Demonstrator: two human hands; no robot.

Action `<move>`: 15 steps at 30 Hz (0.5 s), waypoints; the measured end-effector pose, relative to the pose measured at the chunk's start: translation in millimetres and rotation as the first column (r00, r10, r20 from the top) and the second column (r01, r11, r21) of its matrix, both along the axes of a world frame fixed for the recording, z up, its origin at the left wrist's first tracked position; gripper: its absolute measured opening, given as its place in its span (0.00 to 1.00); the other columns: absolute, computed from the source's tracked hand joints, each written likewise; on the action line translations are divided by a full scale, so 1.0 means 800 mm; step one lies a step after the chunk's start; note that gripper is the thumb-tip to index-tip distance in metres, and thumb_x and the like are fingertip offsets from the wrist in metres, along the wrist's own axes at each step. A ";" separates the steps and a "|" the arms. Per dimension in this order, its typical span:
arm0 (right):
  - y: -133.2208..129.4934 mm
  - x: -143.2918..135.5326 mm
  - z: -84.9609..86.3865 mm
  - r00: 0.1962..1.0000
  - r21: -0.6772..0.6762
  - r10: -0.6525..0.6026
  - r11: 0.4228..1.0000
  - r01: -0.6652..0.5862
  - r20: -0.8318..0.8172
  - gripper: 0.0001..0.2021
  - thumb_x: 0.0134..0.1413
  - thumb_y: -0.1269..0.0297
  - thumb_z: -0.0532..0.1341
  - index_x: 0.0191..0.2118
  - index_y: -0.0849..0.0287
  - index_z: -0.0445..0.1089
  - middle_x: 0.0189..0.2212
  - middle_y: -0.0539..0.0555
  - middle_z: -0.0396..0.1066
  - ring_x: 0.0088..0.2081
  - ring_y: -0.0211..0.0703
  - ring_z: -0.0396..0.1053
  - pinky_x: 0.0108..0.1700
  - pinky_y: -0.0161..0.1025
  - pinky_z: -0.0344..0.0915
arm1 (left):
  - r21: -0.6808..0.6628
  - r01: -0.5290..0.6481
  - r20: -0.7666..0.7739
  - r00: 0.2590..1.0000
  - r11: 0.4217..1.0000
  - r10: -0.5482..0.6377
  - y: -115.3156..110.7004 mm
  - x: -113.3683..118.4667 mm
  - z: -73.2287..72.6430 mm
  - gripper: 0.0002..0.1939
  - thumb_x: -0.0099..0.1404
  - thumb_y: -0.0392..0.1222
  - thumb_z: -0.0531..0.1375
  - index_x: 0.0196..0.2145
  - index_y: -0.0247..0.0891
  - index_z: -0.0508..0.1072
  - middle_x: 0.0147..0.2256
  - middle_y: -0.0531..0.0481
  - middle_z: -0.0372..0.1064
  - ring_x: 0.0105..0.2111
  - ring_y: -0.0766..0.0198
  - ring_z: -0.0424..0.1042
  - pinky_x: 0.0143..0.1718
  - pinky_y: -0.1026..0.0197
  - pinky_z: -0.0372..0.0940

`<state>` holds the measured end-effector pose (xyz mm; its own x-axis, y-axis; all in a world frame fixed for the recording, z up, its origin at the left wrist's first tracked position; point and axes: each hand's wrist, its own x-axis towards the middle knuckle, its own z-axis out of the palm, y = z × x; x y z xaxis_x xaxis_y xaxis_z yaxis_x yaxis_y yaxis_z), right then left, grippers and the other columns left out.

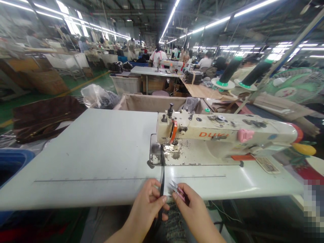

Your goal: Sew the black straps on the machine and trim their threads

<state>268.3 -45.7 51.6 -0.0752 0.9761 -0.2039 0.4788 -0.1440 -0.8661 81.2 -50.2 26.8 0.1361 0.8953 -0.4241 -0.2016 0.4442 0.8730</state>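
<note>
In the head view, I see the left hand at bottom centre, thumb and fingers pinched around a black strip, which runs up the middle of the frame to the sewing machine. Just right of it, the right hand grips pink-handled snips, their blades pointing up and left, apart from the strip. To me the step looks like steadying the strip with the cutter at the ready; any cut would call for the strip held taut and the blades brought squarely onto it. I can't tell whether the strip's top end is caught under the presser foot, and its tail drops into shadow past the edge of the table. Fingers cover most of the handles, and the workers at upper centre are a blur
</note>
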 end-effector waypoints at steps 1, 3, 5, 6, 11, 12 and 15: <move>0.000 0.000 0.001 1.000 0.000 0.001 1.000 -0.001 0.010 0.12 0.66 0.53 0.60 0.41 0.55 0.73 0.32 0.49 0.73 0.36 0.48 0.73 0.41 0.42 0.67 | -0.008 -0.002 0.009 1.000 1.000 0.002 -0.001 0.000 0.000 0.32 0.60 0.57 0.74 0.51 0.44 0.64 0.35 0.56 0.68 0.34 0.55 0.82 0.26 0.59 0.76; -0.002 0.000 0.002 0.999 0.006 0.000 1.000 -0.001 0.040 0.11 0.66 0.53 0.59 0.42 0.54 0.73 0.34 0.50 0.75 0.37 0.49 0.74 0.42 0.43 0.69 | -0.018 -0.014 0.024 1.000 1.000 0.014 -0.002 0.001 0.002 0.31 0.59 0.59 0.74 0.51 0.44 0.66 0.36 0.56 0.67 0.35 0.55 0.82 0.28 0.57 0.78; -0.003 -0.001 0.003 0.997 0.018 0.003 1.000 -0.004 0.076 0.11 0.67 0.52 0.60 0.44 0.53 0.74 0.36 0.51 0.77 0.38 0.50 0.76 0.43 0.44 0.70 | -0.024 -0.025 0.032 0.999 0.999 0.026 -0.003 0.002 0.003 0.30 0.60 0.59 0.73 0.51 0.44 0.67 0.36 0.55 0.67 0.36 0.54 0.82 0.28 0.57 0.79; -0.004 -0.002 0.004 0.996 0.029 0.003 1.000 -0.005 0.094 0.12 0.68 0.52 0.60 0.45 0.53 0.74 0.37 0.52 0.78 0.39 0.50 0.77 0.44 0.44 0.70 | -0.029 -0.023 0.038 0.999 0.999 0.024 -0.004 0.002 0.004 0.29 0.60 0.59 0.73 0.51 0.44 0.68 0.37 0.55 0.67 0.37 0.54 0.82 0.29 0.58 0.79; -0.007 -0.003 0.007 0.976 0.139 -0.009 0.990 -0.022 0.220 0.13 0.70 0.52 0.58 0.46 0.54 0.74 0.38 0.55 0.80 0.39 0.54 0.79 0.42 0.47 0.71 | -0.065 -0.002 0.084 0.996 0.998 0.007 -0.003 0.001 0.004 0.32 0.60 0.61 0.72 0.53 0.43 0.68 0.38 0.52 0.70 0.40 0.51 0.82 0.29 0.57 0.79; -0.007 -0.003 0.007 0.966 0.176 -0.005 0.984 -0.042 0.258 0.13 0.71 0.52 0.57 0.46 0.54 0.74 0.37 0.55 0.80 0.39 0.55 0.79 0.41 0.47 0.71 | -0.074 0.000 0.094 0.996 0.997 0.007 -0.002 0.001 0.004 0.34 0.60 0.62 0.73 0.54 0.43 0.67 0.38 0.51 0.71 0.40 0.50 0.82 0.29 0.57 0.79; -0.009 -0.003 0.006 0.921 0.289 0.005 0.949 -0.127 0.389 0.11 0.73 0.56 0.57 0.45 0.55 0.74 0.34 0.54 0.79 0.36 0.55 0.79 0.37 0.46 0.70 | -0.092 0.010 0.125 0.992 0.996 0.002 0.000 0.000 0.007 0.37 0.58 0.65 0.73 0.54 0.42 0.67 0.40 0.49 0.73 0.41 0.49 0.82 0.30 0.56 0.79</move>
<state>266.1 -52.6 56.6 -0.1179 0.9902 0.0744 0.7776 0.1386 -0.6133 81.3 -50.5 32.4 0.1969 0.8522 -0.4848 -0.3043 0.5232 0.7961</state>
